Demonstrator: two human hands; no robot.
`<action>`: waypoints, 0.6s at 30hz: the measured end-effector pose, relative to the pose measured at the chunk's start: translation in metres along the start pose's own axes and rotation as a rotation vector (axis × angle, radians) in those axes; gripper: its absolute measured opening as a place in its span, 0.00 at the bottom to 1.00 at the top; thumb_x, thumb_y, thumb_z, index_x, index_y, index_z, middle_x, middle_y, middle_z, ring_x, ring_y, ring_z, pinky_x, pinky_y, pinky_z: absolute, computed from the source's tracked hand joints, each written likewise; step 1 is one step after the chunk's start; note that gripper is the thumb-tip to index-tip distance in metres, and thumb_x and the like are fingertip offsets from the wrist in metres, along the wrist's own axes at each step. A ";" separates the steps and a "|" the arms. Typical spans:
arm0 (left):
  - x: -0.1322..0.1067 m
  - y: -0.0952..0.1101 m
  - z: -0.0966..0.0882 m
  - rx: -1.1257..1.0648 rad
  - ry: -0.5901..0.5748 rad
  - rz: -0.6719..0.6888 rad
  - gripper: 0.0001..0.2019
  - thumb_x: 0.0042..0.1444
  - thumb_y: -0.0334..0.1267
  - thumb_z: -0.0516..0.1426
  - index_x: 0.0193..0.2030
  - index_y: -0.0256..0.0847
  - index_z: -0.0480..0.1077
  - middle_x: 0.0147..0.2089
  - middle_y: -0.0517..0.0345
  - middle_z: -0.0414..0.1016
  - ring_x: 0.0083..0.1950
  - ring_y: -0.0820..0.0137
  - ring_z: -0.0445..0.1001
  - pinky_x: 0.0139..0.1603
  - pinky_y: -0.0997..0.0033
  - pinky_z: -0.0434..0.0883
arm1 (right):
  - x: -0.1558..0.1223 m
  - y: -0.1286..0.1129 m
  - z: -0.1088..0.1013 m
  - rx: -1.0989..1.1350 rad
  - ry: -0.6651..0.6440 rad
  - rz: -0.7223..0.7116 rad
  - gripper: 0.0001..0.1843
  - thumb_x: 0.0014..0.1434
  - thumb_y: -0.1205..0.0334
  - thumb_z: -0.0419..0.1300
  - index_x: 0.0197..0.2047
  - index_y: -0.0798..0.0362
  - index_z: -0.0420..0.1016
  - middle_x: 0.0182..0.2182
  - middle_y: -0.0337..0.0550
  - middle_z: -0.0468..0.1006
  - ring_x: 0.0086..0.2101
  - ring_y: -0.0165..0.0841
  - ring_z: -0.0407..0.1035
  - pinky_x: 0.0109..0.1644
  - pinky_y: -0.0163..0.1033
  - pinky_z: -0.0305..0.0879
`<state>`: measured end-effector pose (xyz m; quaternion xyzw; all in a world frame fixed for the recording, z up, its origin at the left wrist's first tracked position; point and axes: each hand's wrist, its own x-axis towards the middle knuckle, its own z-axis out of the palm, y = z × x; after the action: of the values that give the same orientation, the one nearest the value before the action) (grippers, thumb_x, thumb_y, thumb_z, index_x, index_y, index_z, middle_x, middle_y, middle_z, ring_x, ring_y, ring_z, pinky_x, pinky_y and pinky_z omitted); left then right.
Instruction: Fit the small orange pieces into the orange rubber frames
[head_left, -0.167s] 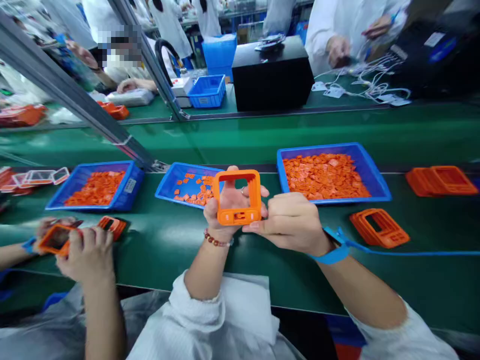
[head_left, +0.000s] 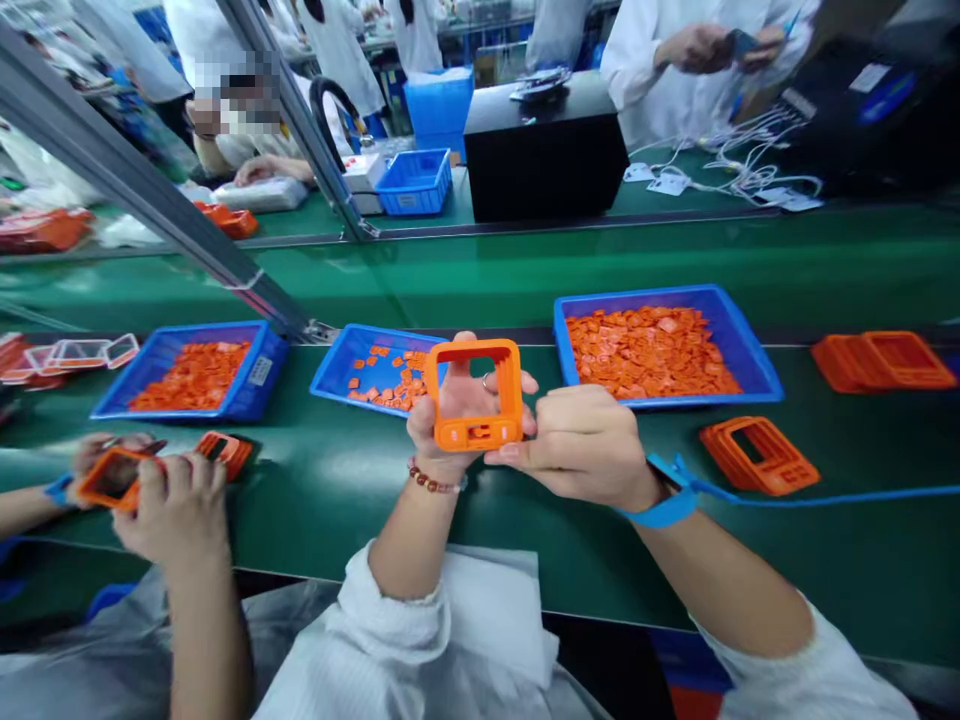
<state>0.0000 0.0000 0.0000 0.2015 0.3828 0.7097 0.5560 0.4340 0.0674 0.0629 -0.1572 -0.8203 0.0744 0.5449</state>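
Co-worker's hand (head_left: pixel 176 510) at far left of my view grips a separate orange casing (head_left: pixel 112 478) on the green bench (head_left: pixel 315 510); that pair is not the one I am reporting on. Moving right, I log a blue tray (head_left: pixel 154 375) of orange pieces, then a smaller blue tray (head_left: pixel 337 365) with fewer pieces, partly behind the work. My orange frame (head_left: pixel 476 432) is held up above the bench, in front of that smaller tray. My left hand (head_left: pixel 469 390), wearing a beaded bracelet (head_left: pixel 431 478), is half open, with the frame against its palm and the fingers passing behind the frame's edges. My right hand (head_left: pixel 581 445), with a blue wrist strap (head_left: pixel 664 505), is nearly closed, its fingertips pinching the lower right corner. I judge the frame light and fairly stiff, with some give in its thin side walls; the thicker lower bar looks the safest hold. Further right sit a large blue tray (head_left: pixel 652 350) of orange pieces and a stack of orange casings (head_left: pixel 757 455).
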 end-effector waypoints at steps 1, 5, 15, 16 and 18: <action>0.000 0.000 0.000 0.015 -0.002 0.120 0.45 0.62 0.57 0.15 0.30 0.49 0.71 0.29 0.76 0.76 0.38 0.80 0.78 0.34 0.75 0.75 | 0.000 0.000 0.000 -0.003 -0.001 0.003 0.10 0.61 0.69 0.65 0.28 0.52 0.74 0.16 0.31 0.66 0.20 0.24 0.58 0.27 0.36 0.50; 0.001 0.000 -0.002 0.131 0.010 0.333 0.43 0.66 0.44 0.14 0.30 0.43 0.68 0.32 0.72 0.76 0.36 0.82 0.76 0.36 0.76 0.75 | 0.000 0.000 0.000 -0.014 -0.006 0.008 0.10 0.61 0.68 0.65 0.28 0.52 0.74 0.17 0.30 0.67 0.20 0.24 0.59 0.27 0.36 0.51; 0.002 0.000 -0.008 0.124 -0.009 0.329 0.44 0.65 0.46 0.13 0.32 0.43 0.68 0.32 0.71 0.74 0.37 0.82 0.77 0.37 0.76 0.76 | -0.002 0.001 0.000 0.005 0.013 0.011 0.08 0.59 0.69 0.67 0.29 0.52 0.75 0.17 0.31 0.69 0.20 0.24 0.60 0.26 0.36 0.51; 0.003 0.000 -0.008 0.112 -0.003 0.326 0.44 0.65 0.46 0.13 0.32 0.43 0.68 0.31 0.71 0.74 0.36 0.82 0.77 0.36 0.76 0.76 | -0.003 0.001 0.000 0.004 0.013 0.016 0.08 0.59 0.69 0.66 0.29 0.52 0.76 0.17 0.32 0.69 0.20 0.24 0.60 0.26 0.36 0.51; 0.003 -0.001 -0.008 0.089 0.008 0.320 0.44 0.65 0.47 0.14 0.32 0.43 0.69 0.31 0.72 0.75 0.36 0.81 0.78 0.36 0.76 0.77 | -0.003 0.001 0.001 0.003 0.014 0.026 0.09 0.60 0.68 0.66 0.28 0.51 0.76 0.18 0.32 0.69 0.20 0.24 0.60 0.26 0.36 0.51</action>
<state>-0.0064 0.0002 -0.0060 0.2815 0.3791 0.7724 0.4249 0.4347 0.0679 0.0600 -0.1677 -0.8143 0.0817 0.5496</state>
